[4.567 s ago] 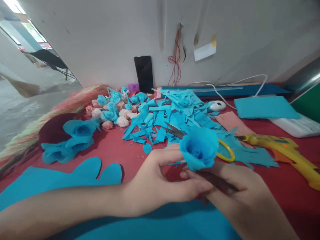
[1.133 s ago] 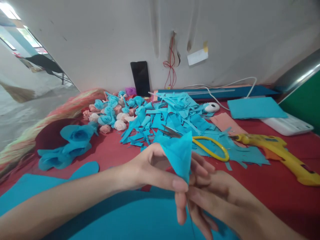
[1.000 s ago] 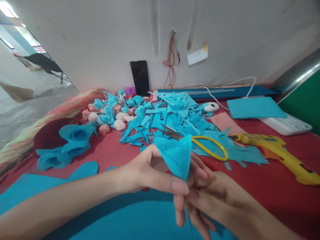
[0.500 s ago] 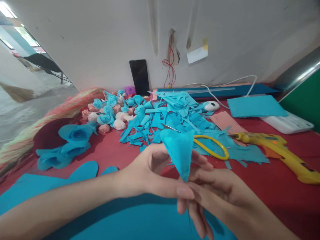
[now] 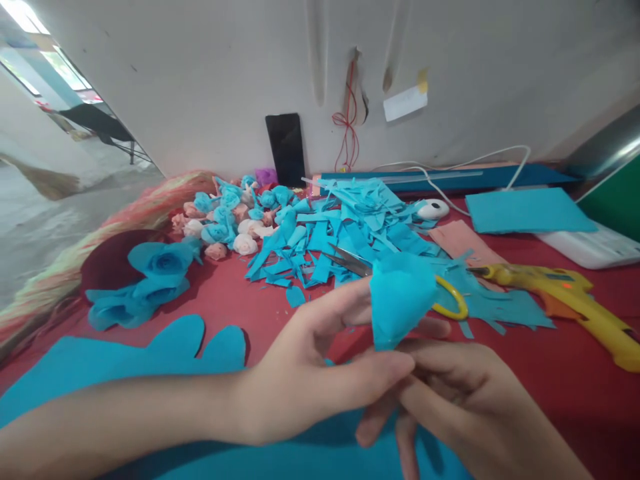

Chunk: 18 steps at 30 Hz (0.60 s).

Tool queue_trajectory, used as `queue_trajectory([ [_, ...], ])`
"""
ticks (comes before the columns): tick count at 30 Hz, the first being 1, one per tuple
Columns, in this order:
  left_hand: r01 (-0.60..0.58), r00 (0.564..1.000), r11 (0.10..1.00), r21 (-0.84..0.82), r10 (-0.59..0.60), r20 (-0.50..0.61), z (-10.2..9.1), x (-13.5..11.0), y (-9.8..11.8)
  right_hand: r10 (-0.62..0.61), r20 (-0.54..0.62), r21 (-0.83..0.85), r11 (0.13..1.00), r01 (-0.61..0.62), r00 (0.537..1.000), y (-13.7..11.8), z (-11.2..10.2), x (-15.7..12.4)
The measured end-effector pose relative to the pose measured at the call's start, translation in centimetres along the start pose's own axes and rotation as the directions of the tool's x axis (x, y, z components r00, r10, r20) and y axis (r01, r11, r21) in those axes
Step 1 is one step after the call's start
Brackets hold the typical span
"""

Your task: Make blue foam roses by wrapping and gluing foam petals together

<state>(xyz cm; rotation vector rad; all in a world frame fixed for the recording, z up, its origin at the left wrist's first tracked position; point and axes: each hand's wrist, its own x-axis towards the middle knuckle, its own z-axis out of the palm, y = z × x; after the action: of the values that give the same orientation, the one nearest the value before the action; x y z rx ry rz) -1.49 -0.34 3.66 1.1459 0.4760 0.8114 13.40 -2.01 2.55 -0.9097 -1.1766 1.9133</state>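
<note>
A blue paper flower bud (image 5: 401, 293), cone-shaped and narrow at its base, stands upright between my two hands. My left hand (image 5: 320, 373) curves round it from the left, with the thumb pressed at its base and the fingers behind it. Just beneath the bud, my right hand (image 5: 460, 393) is closed with thumb and fingers pinched together at the base. What lies between those fingertips is mostly hidden. Right behind the bud lie scissors with a yellow handle (image 5: 454, 299), their blades pointing left and partly covered.
Blue paper scraps (image 5: 325, 233) heap mid-table, beside small blue, pink and white paper roses (image 5: 230, 217). Larger blue flowers (image 5: 160, 263) lie left, above a blue sheet with petal shapes (image 5: 110, 360). A yellow glue gun (image 5: 565, 290) rests right. A black phone (image 5: 286, 150) leans on the wall.
The bud has moved right and turned, showing a broader, rounder side. My left hand has shifted right with it, thumb still at the base. More of the scissor blades shows.
</note>
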Motion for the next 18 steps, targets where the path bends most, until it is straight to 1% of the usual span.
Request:
queue_trajectory([
  [1, 0.012, 1.0, 1.0, -0.006, -0.012, 0.001, 0.1, 0.0, 0.0, 0.016, -0.007, 0.04, 0.999, -0.016, 1.0, -0.1, 0.3, -0.1],
  [3, 0.038, 0.999, 0.999, -0.028, -0.038, 0.002, 0.2, 0.0, -0.1, 0.046, -0.062, 0.081, 0.996, -0.041, 0.997, -0.4, 0.9, -0.2],
  [5, 0.069, 0.998, 0.996, -0.058, -0.07, -0.002, 0.2, 0.0, -0.3, 0.053, -0.133, 0.075, 0.996, -0.043, 0.99, -0.6, 1.3, -0.2],
  [9, 0.073, 0.997, 0.993, -0.088, -0.074, -0.014, 0.1, 0.0, -0.5, 0.038, -0.218, 0.067, 0.997, -0.024, 0.975, -0.5, 1.7, -0.3],
  [14, 0.079, 0.997, 0.994, -0.082, -0.079, 0.004, 0.0, -0.1, -0.4, 0.057, -0.205, 0.054, 0.997, -0.047, 0.977, -0.5, 1.8, -0.4],
  [18, 0.083, 0.996, 0.99, -0.113, -0.084, -0.008, 0.1, 0.0, -0.4, 0.075, -0.219, 0.043, 0.997, -0.067, 0.973, -0.7, 1.9, -0.4],
])
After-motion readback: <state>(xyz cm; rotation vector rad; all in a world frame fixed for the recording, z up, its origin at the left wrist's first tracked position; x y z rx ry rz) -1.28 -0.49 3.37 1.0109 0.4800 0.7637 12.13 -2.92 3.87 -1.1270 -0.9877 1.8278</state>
